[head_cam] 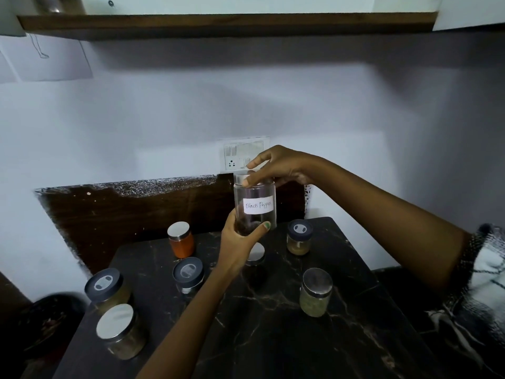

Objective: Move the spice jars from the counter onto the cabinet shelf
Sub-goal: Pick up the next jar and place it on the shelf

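- Both hands hold one clear glass jar [255, 206] in the air above the counter [287, 324]: the left hand [237, 242] wraps its base from below, thumb across the front, and the right hand [276, 166] closes over its lid from above, fingertips [247, 182] pressed on the rim.
- Held jar: upright, a white label reading "Black Pepper" faces the camera; dark contents sit low inside, behind the left thumb.
- Below the grip: a silver-lidded jar [257, 254], partly hidden by the left wrist, stands on the counter.
- Left of the grip, lower: an orange-filled jar [181, 240] with a silver lid; nearer the camera, a dark-lidded jar [188, 273].
- Far lower left of the grip: a dark-lidded jar with tan contents [105, 289], and just in front of it a wide silver-lidded jar [123, 330]; whether these two touch cannot be told.
- Right of the grip: a small dark-lidded jar [299, 237] near the back edge; nearer the camera, a silver-lidded jar with greenish contents [317, 292].
- Surface: black stone with pale brown veins, corners rounded.
- Behind the grip: a white switch plate [237, 154] with a socket, set on a pale wall [382, 119]; a dark brown panel [136, 209] with a ragged, flaking upper edge backs the counter.
- Well above the grip: a brown wooden cabinet shelf [226, 21] edge spans the view, white cabinet faces above it.
- Upper left: paper sheets [52, 61] hang on the wall.
- Right arm: a patterned black-and-white sleeve [483, 283] is pushed up past the forearm.
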Tool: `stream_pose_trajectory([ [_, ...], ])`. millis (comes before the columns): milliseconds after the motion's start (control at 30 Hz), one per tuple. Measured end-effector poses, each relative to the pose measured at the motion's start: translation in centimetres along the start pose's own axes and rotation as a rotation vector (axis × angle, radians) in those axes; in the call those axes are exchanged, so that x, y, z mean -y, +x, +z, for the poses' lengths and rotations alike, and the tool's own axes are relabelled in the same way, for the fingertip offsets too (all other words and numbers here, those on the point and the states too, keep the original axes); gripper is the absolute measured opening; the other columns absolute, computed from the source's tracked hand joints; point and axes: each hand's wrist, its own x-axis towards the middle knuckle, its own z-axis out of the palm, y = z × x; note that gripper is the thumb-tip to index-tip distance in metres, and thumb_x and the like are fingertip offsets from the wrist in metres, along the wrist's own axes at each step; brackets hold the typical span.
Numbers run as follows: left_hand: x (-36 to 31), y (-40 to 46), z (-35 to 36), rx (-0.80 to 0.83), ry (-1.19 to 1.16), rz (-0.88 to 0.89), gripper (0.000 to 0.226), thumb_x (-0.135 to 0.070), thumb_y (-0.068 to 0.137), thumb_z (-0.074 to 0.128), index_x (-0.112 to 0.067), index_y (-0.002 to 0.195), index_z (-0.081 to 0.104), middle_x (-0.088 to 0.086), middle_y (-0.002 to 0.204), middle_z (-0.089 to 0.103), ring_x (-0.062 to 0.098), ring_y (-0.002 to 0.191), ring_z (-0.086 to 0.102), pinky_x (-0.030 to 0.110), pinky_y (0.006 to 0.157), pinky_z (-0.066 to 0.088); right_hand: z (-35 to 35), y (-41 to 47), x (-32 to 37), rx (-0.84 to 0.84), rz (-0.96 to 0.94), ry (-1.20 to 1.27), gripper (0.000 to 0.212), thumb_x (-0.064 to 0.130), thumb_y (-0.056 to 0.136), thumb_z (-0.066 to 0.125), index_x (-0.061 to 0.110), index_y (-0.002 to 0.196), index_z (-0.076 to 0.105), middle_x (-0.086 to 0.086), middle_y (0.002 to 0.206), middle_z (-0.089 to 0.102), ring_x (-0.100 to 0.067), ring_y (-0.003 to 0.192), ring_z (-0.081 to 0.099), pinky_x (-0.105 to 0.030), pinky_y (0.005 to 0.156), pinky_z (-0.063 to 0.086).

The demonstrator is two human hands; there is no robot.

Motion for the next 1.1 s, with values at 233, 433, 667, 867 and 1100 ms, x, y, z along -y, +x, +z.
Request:
stream_pose_trajectory([
  [233,-0.1,-0.2,0.7,-0.072,0.104,0.005,0.082,-0.029,0.073,0.077,-0.023,0.141,0.032,0.003,0.145,0.038,0.017,0.127,0.042,0.023,0.097,0.037,0.6,0.3,-0.8,-0.123,-0.007,0.077,0.049,0.030,0.066,0.083,0.007,0.104,0.065,-0.003,0.098,0.065,-0.012,0.082,0.060,-0.023,0.061,0.050],
  [433,-0.7,-0.5,1.0,-0.117,0.087,0.032,0.079,-0.023,0.075,0.077,-0.018,0.141,0.036,0.003,0.143,0.044,0.018,0.127,0.044,0.023,0.096,0.039,0.8,0.0,-0.7,-0.135,-0.016,0.107,0.044,0.029,0.065,0.084,0.006,0.097,0.066,-0.009,0.105,0.068,-0.009,0.076,0.058,-0.024,0.064,0.048],
  [667,-2.1,-0.3,0.9,-0.192,0.087,0.102,0.079,-0.021,0.073,0.079,-0.020,0.140,0.038,0.002,0.140,0.046,0.016,0.127,0.046,0.038,0.105,0.043,0.2,-0.1,0.1,-0.134,-0.114,0.120,0.056,0.033,0.070,0.080,0.010,0.116,0.059,-0.001,0.105,0.061,-0.012,0.089,0.057,-0.023,0.062,0.045],
  [867,-5.4,2.8,-1.0,-0.308,0.038,0.181,0.082,-0.020,0.070,0.081,-0.023,0.140,0.038,-0.003,0.138,0.048,0.014,0.126,0.047,0.038,0.106,0.043,0.3,1.1,0.8,-0.217,-0.268,0.481,0.050,0.040,0.086,0.061,0.016,0.129,0.051,-0.007,0.130,0.057,-0.020,0.111,0.058,-0.037,0.099,0.047],
  [1100,-10.4,6.9,-3.9,-0.374,0.023,0.377,0.073,-0.016,0.071,0.079,-0.025,0.134,0.043,-0.010,0.122,0.059,-0.002,0.108,0.058,0.006,0.084,0.047,2.3,1.9,2.8,-0.141,-0.416,0.537,0.032,0.046,0.096,0.034,0.038,0.123,0.049,0.001,0.128,0.057,-0.017,0.114,0.058,-0.034,0.094,0.050],
])
